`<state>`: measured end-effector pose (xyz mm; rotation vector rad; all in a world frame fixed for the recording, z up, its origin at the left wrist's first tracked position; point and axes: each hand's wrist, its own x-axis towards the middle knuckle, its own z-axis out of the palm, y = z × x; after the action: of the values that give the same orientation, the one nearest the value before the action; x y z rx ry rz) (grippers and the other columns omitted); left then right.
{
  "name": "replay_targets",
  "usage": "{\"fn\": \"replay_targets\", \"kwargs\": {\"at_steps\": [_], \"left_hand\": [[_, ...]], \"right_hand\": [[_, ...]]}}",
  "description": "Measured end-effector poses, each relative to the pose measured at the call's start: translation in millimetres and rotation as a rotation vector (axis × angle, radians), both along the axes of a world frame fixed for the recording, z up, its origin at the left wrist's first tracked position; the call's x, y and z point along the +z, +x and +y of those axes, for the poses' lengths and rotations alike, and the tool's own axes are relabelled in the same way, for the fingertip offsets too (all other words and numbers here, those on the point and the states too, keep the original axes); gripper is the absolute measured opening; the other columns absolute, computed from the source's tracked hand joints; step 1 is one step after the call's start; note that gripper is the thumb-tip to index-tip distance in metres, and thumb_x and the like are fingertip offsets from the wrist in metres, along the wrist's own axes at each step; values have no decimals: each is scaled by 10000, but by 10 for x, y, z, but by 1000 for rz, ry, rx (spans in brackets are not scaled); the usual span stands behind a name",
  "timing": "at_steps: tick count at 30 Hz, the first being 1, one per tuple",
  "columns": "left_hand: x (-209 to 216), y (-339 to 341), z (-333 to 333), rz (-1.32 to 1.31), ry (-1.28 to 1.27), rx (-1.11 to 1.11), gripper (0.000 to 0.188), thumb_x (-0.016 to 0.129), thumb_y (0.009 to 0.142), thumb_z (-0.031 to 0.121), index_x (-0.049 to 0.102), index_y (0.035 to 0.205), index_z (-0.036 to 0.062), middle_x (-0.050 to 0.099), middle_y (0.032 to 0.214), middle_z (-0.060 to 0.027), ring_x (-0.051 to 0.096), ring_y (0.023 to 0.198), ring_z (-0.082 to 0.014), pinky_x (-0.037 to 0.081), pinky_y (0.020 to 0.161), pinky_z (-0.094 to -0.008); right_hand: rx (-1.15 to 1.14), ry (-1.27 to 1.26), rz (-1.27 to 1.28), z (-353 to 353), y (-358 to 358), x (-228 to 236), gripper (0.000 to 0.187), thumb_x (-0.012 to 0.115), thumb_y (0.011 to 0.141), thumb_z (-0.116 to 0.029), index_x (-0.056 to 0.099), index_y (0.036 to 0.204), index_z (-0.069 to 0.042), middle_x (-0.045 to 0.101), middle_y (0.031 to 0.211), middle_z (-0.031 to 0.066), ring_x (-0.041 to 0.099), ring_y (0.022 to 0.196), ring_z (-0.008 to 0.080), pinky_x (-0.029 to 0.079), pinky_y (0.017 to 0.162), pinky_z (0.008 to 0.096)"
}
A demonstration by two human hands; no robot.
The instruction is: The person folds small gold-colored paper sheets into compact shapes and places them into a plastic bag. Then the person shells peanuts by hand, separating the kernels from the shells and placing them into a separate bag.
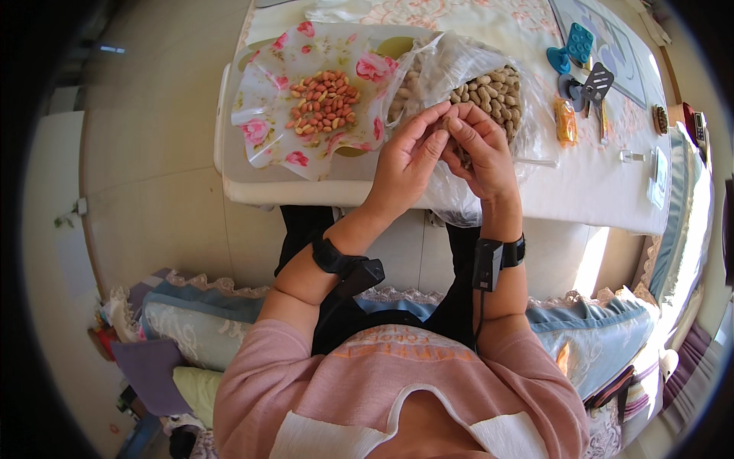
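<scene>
My left hand (410, 159) and my right hand (487, 153) meet at the fingertips over the near side of a clear plastic bag (440, 57). Both are closed in a pinch around a peanut (448, 122), mostly hidden by the fingers. Unshelled peanuts (489, 96) fill the bag just beyond my hands. To the left, a pile of shelled red-skinned peanuts (325, 103) lies on a floral plastic sheet (264, 88). Some brown shell (463, 157) shows below my right fingers.
The table (566, 191) has a pale patterned cover. At its right lie a black slotted spatula (598, 83), a teal suction-cup holder (579, 44), an orange packet (566, 122) and a small clear box (657, 180). A blue cushioned bench (206, 321) stands behind me.
</scene>
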<state>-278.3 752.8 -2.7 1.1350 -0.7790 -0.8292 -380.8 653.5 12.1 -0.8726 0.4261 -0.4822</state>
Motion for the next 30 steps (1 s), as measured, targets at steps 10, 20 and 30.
{"fn": "replay_targets", "kwargs": {"at_steps": [10, 20, 30], "left_hand": [[11, 23, 9, -53, 9, 19, 389, 536, 994, 135, 495, 1364, 21, 613, 1203, -79, 576, 1022, -99, 473, 880, -225], [33, 14, 30, 210, 13, -61, 554, 655, 921, 193, 403, 1359, -34, 598, 1219, -182, 611, 1053, -180, 542, 771, -231], [71, 33, 50, 76, 65, -24, 428, 503, 985, 281, 496, 1262, -45, 610, 1192, -157, 606, 1013, -154, 501, 830, -245]], "right_hand": [[37, 48, -53, 33, 13, -58, 141, 613, 940, -104, 619, 1040, -5, 573, 733, 1, 434, 501, 49, 263, 405, 181], [133, -28, -5, 217, 91, -67, 111, 595, 925, -65, 637, 1009, -4, 605, 824, 24, 474, 551, 62, 343, 439, 199], [9, -36, 52, 308, 155, -103, 104, 621, 922, -84, 650, 973, 3, 607, 752, 34, 494, 527, 73, 314, 406, 202]]}}
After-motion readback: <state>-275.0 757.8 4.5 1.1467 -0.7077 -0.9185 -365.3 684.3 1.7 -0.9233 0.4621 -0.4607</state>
